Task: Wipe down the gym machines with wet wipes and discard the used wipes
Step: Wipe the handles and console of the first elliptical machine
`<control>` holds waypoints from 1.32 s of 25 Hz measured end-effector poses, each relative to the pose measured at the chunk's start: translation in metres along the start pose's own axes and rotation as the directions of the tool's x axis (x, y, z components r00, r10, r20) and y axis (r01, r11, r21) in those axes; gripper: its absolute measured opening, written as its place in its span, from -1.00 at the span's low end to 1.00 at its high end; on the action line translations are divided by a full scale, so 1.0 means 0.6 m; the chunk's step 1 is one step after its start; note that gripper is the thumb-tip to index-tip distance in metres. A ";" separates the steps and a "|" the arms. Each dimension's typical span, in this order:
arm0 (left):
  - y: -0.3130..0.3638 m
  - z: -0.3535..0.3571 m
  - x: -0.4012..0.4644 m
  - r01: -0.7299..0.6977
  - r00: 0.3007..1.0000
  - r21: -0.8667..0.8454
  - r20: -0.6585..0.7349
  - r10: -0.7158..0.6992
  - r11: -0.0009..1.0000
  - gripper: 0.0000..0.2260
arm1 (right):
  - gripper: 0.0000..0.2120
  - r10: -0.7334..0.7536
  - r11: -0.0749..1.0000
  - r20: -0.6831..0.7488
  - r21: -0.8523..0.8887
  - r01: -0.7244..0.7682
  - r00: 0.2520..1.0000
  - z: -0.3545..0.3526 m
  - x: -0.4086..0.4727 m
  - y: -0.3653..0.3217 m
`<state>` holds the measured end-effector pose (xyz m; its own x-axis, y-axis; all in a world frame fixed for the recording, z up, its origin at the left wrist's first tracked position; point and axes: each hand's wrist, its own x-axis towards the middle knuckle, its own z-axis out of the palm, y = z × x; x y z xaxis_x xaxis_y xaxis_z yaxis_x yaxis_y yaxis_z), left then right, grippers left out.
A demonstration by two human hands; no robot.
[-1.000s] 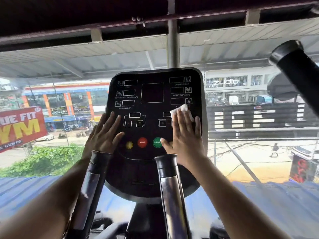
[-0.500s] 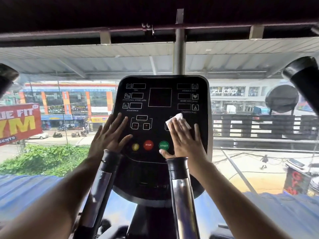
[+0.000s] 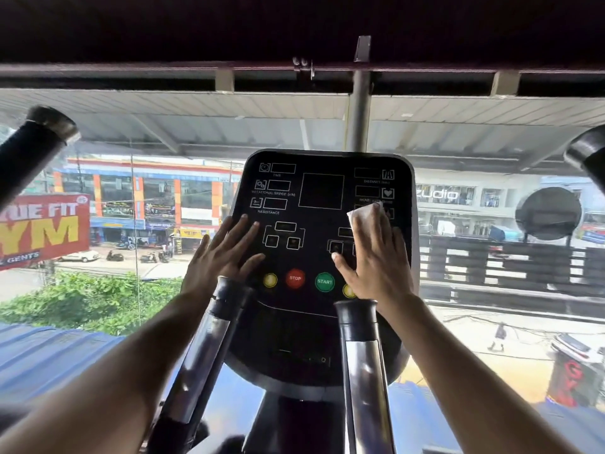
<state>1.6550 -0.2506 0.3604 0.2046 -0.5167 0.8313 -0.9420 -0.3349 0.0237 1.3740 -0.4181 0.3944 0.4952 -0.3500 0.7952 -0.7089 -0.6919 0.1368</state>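
The black console (image 3: 320,194) of a gym machine faces me, with dark displays and round yellow, red STOP and green START buttons. My right hand (image 3: 373,257) lies flat on the console's right side, straight fingers pressing a white wet wipe (image 3: 363,214) against the panel; only the wipe's top edge shows above the fingertips. My left hand (image 3: 226,253) rests flat with spread fingers on the console's left edge and holds nothing.
Two chrome handlebar posts with black caps (image 3: 355,314) (image 3: 229,290) rise in front of the console. Black moving handles (image 3: 36,142) (image 3: 589,149) stand at far left and far right. A window behind looks onto a street and shops.
My right hand has slid the wipe up and to the right on the console. The view has tilted and shifted, so the console sits lower and further right. My left hand stays put.
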 end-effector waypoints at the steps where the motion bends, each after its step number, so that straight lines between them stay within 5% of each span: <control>1: -0.001 0.001 0.001 -0.007 1.000 0.001 -0.009 0.007 1.000 -0.41 | -0.15 0.014 1.000 0.012 -0.014 -0.014 1.000 0.002 0.001 0.000; 6: 0.001 0.006 0.004 -0.033 0.998 -0.021 -0.046 0.032 0.999 -0.42 | -0.07 -0.056 0.998 0.073 -0.008 0.057 0.996 0.006 0.035 -0.028; 9: 0.002 0.002 0.004 -0.044 0.998 -0.019 -0.045 0.043 0.999 -0.43 | -0.09 -0.235 0.971 0.011 -0.029 0.235 0.972 0.030 -0.019 -0.058; 13: 0.004 0.004 0.000 -0.050 0.998 -0.039 -0.042 0.048 0.998 -0.43 | -0.17 -0.205 0.979 -0.089 -0.031 0.203 0.975 0.042 -0.049 -0.021; 17: 0.003 0.010 0.000 -0.042 0.999 -0.042 -0.032 0.041 0.998 -0.42 | -0.09 -0.119 0.993 0.148 -0.007 0.121 0.982 0.002 0.046 -0.033; 21: 0.000 0.010 -0.001 -0.029 0.999 -0.004 -0.039 0.029 1.000 -0.41 | -0.11 -0.346 0.938 0.127 0.059 0.341 0.930 0.007 0.012 -0.110; 26: -0.001 0.021 -0.010 -0.008 0.998 -0.053 -0.061 0.005 0.999 -0.41 | -0.17 -0.308 0.951 -0.049 0.018 0.309 0.950 0.023 -0.019 -0.058; 29: -0.013 0.031 -0.007 -0.016 0.997 -0.047 -0.078 0.012 0.999 -0.40 | -0.13 -0.276 0.961 0.140 0.049 0.272 0.951 0.004 0.080 -0.073; 33: -0.009 0.016 -0.009 -0.022 0.997 0.007 -0.074 0.022 1.000 -0.37 | -0.16 -0.448 0.894 0.224 0.082 0.441 0.866 0.003 0.057 -0.133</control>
<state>1.6615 -0.2538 0.3505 0.1632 -0.4642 0.8706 -0.9442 -0.3293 0.0014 1.4483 -0.3763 0.4095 0.8587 -0.1349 0.4943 -0.3739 -0.8246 0.4246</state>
